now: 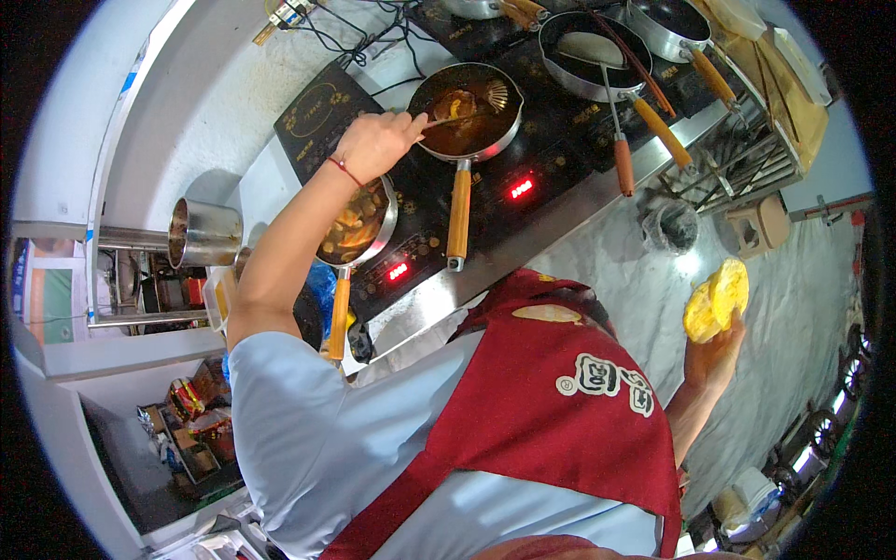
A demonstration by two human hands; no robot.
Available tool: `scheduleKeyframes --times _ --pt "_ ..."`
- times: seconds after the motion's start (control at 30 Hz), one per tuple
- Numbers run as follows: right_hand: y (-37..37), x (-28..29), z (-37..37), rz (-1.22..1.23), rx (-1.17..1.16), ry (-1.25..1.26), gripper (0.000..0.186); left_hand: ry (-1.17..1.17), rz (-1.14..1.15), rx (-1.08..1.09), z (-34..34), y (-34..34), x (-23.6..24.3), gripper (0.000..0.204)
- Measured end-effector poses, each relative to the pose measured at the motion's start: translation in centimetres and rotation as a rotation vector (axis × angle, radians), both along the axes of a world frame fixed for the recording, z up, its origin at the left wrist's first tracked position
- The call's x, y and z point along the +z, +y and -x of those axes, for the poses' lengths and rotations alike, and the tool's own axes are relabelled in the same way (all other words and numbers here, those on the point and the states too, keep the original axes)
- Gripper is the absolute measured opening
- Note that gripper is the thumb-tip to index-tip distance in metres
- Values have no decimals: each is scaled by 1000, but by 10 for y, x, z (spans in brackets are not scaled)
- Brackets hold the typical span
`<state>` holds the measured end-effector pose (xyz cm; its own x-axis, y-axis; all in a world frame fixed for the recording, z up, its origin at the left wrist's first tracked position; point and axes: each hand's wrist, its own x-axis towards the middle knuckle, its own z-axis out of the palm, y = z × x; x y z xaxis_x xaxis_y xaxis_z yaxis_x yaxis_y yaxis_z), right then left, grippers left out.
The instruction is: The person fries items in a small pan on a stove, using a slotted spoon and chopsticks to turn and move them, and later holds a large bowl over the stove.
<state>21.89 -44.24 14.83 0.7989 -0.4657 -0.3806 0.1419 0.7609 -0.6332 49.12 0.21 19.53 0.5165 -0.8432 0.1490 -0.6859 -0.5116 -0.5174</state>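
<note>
View's from a head-worn fisheye (the left of 2 side by side, btw), looking steeply down from the front-edge side of the cooking counter point(537, 235). The wearer's red apron point(551, 401) is super close and fills the lower middle; the counter's farther off, its front edge slanting up to the right, straight lines bending near the rim.

Left hand point(378, 147) over far pan point(499, 144) of dark brown sauce, fingers point(411, 124) pinching thin utensil point(448, 120). Right hand point(713, 359), well apart at right, holds yellow flat rounds point(717, 301) above floor point(597, 261). Nearer pan point(389, 222) of brown pieces under left wrist. Far right: pot point(560, 79) with strainer point(590, 49) across it. Left: metal pot point(210, 233).
</note>
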Motion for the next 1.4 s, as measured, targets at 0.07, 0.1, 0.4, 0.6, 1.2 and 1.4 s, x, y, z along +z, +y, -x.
scheduleKeyframes --times 0.07,0.1,0.4,0.6,1.2,1.4 --pt "1 0 -1 4 0 15 45 12 -49 -16 7 1 0 30" --pt "2 1 -2 11 8 16 45 10 -68 -34 8 3 1 30" --pt "7 2 -5 16 11 49 45 76 -226 -50 10 29 26 33" --pt "7 -1 1 -38 -8 13 48 51 -255 -56 13 31 41 30" --pt "10 2 -2 -38 -55 45 46 31 47 -14 9 16 25 30" --pt "12 6 -4 -45 18 -16 46 149 316 166 -7 17 6 20"
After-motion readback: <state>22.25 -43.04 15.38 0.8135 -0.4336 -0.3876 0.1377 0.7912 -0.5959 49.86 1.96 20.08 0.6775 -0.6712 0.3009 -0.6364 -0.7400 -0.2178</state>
